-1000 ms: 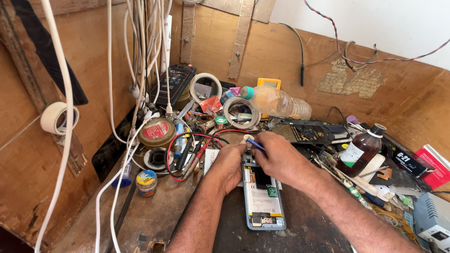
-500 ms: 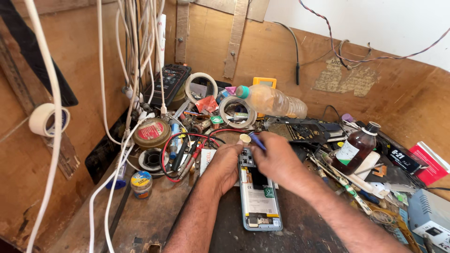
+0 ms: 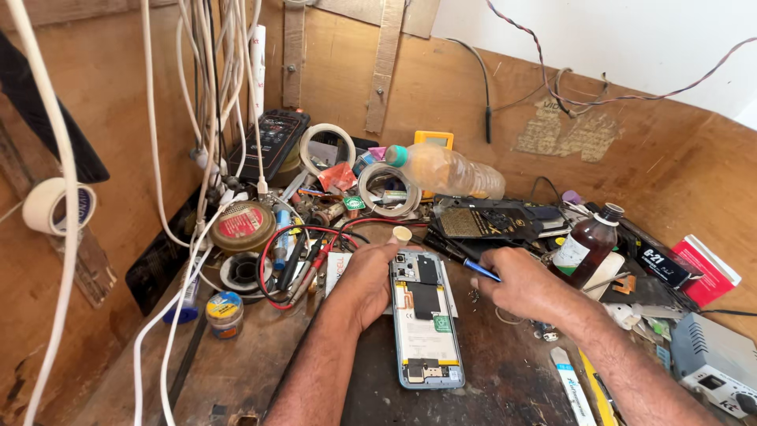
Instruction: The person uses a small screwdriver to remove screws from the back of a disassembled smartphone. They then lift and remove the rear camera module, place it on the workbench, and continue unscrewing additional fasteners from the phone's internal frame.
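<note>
An opened smartphone (image 3: 424, 319) lies back-side up on the dark work mat, its inner boards and a yellow strip showing. My left hand (image 3: 364, 278) rests on the phone's upper left edge and steadies it. To the right of the phone, my right hand (image 3: 527, 284) grips a thin blue-handled screwdriver (image 3: 461, 256) whose dark tip points up and left, off the phone. A small pale cap (image 3: 401, 233) sits just above the phone's top.
The bench holds a brown glass bottle (image 3: 587, 244), a clear plastic bottle (image 3: 445, 170), tape rolls (image 3: 388, 189), a round tin (image 3: 242, 226), red and black leads (image 3: 303, 260), and a grey station (image 3: 717, 367) at the right. White cables (image 3: 201, 158) hang at the left.
My right hand has drawn away from the top of the phone to the right with the screwdriver. The phone's inside is now uncovered. My left hand stays on its left edge.
</note>
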The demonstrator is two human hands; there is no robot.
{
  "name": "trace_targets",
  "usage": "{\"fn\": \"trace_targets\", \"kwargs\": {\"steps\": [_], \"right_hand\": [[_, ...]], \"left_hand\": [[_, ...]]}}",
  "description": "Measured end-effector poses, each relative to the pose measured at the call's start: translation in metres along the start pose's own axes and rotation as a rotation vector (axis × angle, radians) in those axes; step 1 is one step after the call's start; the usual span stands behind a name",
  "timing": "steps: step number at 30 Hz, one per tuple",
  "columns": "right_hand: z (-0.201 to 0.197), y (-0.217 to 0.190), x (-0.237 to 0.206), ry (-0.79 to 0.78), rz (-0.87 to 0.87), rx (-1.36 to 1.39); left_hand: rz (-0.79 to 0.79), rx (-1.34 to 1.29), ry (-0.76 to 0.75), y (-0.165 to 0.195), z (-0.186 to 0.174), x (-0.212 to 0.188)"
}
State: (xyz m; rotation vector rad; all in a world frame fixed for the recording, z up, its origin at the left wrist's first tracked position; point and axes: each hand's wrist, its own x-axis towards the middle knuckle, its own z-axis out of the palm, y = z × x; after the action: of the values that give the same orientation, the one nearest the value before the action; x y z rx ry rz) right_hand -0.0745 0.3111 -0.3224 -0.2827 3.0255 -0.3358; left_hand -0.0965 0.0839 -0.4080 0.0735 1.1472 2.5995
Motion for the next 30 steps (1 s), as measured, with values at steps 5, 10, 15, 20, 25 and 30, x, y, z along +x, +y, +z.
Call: {"fn": "trace_targets", "kwargs": {"steps": [5,10,15,20,25,30], "right_hand": [[0.003,0.006,-0.001,-0.013,0.010,-0.028],[0.002,0.005,-0.002,0.047,-0.010,0.007],[-0.007,-0.007,-0.004,0.084,0.132,0.514],[-0.013,-0.037,-0.003,0.419,-0.280,0.909],[0.007,-0.072,-0.004,0.623,-0.306,1.175],[0.030,-0.096,-0.006,0.700,-0.471,1.225]], "left_hand": [[0.019,-0.032,0.013,0.000,0.002,-0.002],[-0.029,-0.010,0.039,0.000,0.002,-0.004],[-0.010,0.016,0.019,0.003,0.001,-0.004],[-0.033,-0.031,0.018,0.001,0.001,-0.001],[-0.008,-0.032,-0.015,0.001,-0.004,0.001],[0.010,-0.096,-0.065,0.003,-0.004,0.003]]}}
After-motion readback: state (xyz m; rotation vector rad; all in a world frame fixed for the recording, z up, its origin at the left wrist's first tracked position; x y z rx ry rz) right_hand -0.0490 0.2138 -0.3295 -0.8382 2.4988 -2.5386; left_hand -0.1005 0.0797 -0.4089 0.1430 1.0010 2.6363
